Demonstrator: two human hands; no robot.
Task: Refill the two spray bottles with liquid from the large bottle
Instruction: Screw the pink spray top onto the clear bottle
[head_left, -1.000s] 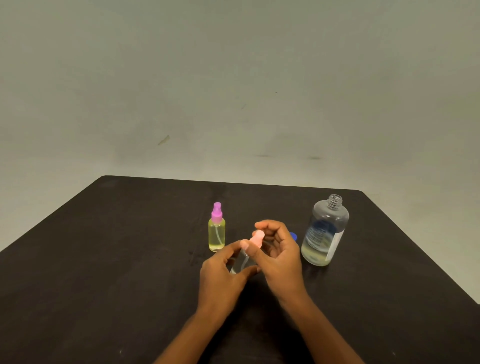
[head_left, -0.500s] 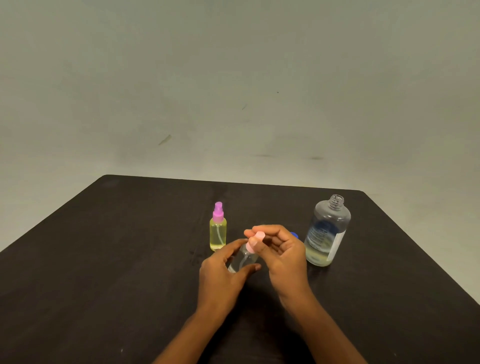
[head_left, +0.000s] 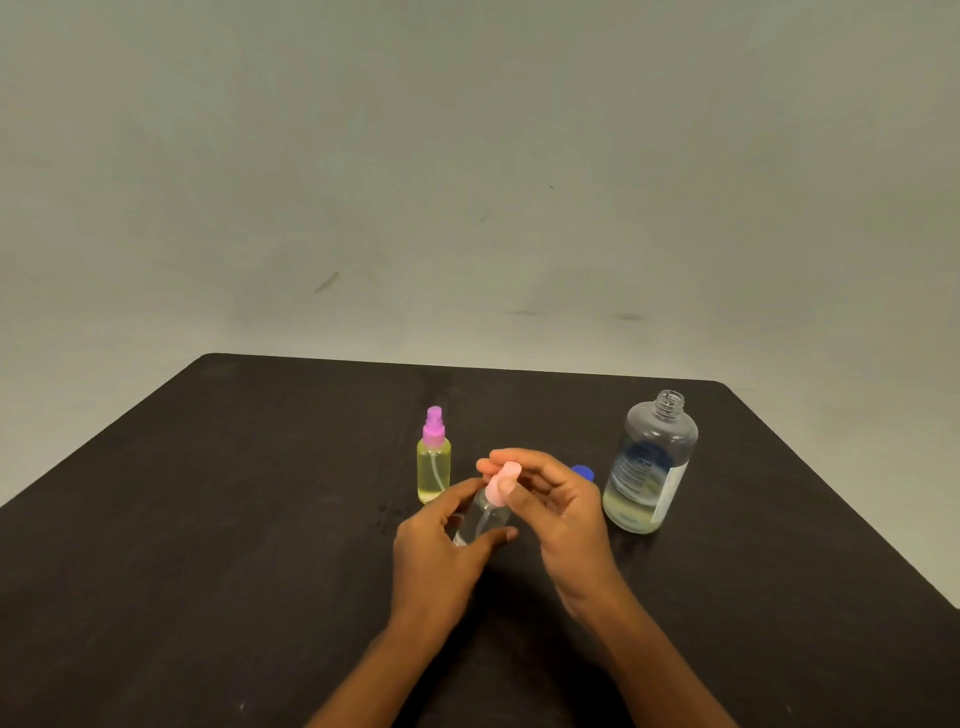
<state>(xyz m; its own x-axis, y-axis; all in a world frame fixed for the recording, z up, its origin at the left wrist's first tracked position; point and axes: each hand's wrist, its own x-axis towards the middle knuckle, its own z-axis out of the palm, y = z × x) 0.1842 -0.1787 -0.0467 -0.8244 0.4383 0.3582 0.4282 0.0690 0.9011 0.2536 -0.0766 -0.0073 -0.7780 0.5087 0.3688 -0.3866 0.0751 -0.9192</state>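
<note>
Dark table (head_left: 234, 519) carries, from the left: a full yellow spray bottle (head_left: 433, 470); then the left hand (head_left: 441, 551) clamped on the clear spray bottle (head_left: 483, 519), tilted right, the right hand (head_left: 561, 506) pinching its pink cap (head_left: 503, 483); and the uncapped large bottle (head_left: 649, 467) nearest the right hand.

In front of me a dark table (head_left: 208, 519) with rounded far corners stands before a plain grey-green wall (head_left: 467, 156) that carries a few faint dark scuff marks (head_left: 326, 282).
</note>
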